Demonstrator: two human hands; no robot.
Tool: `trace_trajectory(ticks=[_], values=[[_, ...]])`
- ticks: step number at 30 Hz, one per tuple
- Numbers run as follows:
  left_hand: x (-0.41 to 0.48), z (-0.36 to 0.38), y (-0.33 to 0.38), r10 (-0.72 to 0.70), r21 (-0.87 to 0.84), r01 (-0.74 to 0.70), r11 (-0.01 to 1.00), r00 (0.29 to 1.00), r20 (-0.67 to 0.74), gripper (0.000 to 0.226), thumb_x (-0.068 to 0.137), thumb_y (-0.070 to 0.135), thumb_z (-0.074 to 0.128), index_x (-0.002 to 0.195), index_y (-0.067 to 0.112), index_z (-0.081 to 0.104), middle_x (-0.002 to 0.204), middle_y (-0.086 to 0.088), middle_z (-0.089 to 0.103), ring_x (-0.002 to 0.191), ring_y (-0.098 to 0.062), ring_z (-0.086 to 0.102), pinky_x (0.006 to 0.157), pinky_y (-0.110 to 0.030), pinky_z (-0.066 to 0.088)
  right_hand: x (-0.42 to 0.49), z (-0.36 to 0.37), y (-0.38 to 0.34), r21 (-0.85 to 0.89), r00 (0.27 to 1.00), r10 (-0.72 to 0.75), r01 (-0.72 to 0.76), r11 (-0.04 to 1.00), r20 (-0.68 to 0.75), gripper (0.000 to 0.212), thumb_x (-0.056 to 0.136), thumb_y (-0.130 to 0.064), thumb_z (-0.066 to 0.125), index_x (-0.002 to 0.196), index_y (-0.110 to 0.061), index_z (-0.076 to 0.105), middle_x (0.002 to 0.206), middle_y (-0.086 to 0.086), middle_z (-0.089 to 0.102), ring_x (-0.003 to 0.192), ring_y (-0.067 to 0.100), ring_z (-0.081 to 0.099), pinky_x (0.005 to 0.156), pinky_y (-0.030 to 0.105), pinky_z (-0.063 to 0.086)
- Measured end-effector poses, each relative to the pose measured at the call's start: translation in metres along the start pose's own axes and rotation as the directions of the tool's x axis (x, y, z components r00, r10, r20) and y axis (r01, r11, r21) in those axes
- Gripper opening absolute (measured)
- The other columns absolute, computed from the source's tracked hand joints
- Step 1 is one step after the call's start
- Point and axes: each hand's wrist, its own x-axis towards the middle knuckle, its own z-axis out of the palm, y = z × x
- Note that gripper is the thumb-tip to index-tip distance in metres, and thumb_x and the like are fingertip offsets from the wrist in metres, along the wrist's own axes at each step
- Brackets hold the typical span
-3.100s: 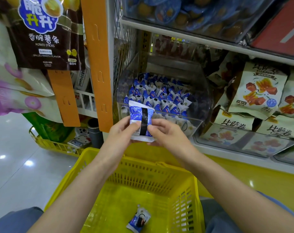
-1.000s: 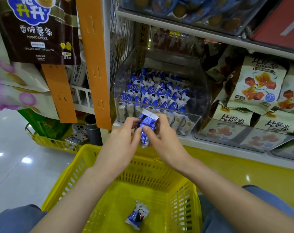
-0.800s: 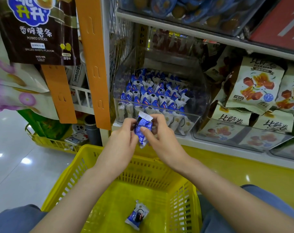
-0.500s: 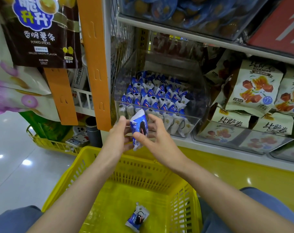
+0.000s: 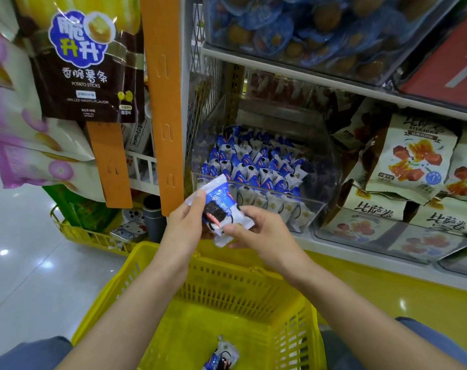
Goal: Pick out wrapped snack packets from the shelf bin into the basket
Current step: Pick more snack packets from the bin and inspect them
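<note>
Closest in: yellow basket (image 5: 227, 287), with one wrapped packet (image 5: 223, 356) lying on its floor. Just above the far rim: held packet (image 5: 219, 209), blue and white, tilted, pinched from both sides. Left grip (image 5: 185, 225) narrow, thumb and fingers closed on the wrapper's upper left edge. Right grip (image 5: 259, 231) narrow too, pinching the lower right end. Beyond, on the white shelf (image 5: 360, 253): clear shelf bin (image 5: 329, 166), open-topped, packed with rows of matching bin packets (image 5: 253, 161). Further left, a hanging potato-stick bag (image 5: 85, 62); to the right, other snack bags, no part of this job.

Looks to be the carry step: out of the bin, not yet in the basket. Next calls for bringing the held packet nearer and lower, over the basket's open middle, then loosening both pinches to drop it beside the one there. Needs no force. Light, crinkly wrapper, likely to flutter, so best released low. After that, back up to the bin for another.
</note>
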Motion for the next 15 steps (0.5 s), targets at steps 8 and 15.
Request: trace_trajectory(ticks=[8, 15], values=[[0.003, -0.002, 0.005, -0.012, -0.022, 0.016, 1.0, 0.984, 0.18, 0.029, 0.09, 0.027, 0.056, 0.115, 0.013, 0.061, 0.099, 0.001, 0.073, 0.094, -0.013, 0.068, 0.087, -0.033, 0.051, 0.003, 0.004, -0.004, -0.022, 0.997, -0.049, 0.048, 0.999, -0.056, 0.022, 0.086, -0.004, 0.061, 0.098, -0.023, 0.063, 0.089, -0.003, 0.07, 0.073, 0.007, 0.067, 0.067, 0.022, 0.056], [0.013, -0.014, 0.017, 0.074, -0.053, -0.071, 0.996, 0.996, 0.043, 0.023, 0.09, 0.026, 0.056, 0.112, 0.021, 0.059, 0.11, 0.002, 0.069, 0.105, -0.015, 0.062, 0.1, -0.044, 0.045, 0.042, -0.027, -0.031, -0.566, 0.905, -0.388, 0.232, 0.791, -0.172, 0.026, 0.088, -0.018, 0.06, 0.114, -0.022, 0.057, 0.094, -0.021, 0.059, 0.083, -0.007, 0.058, 0.073, 0.005, 0.046]])
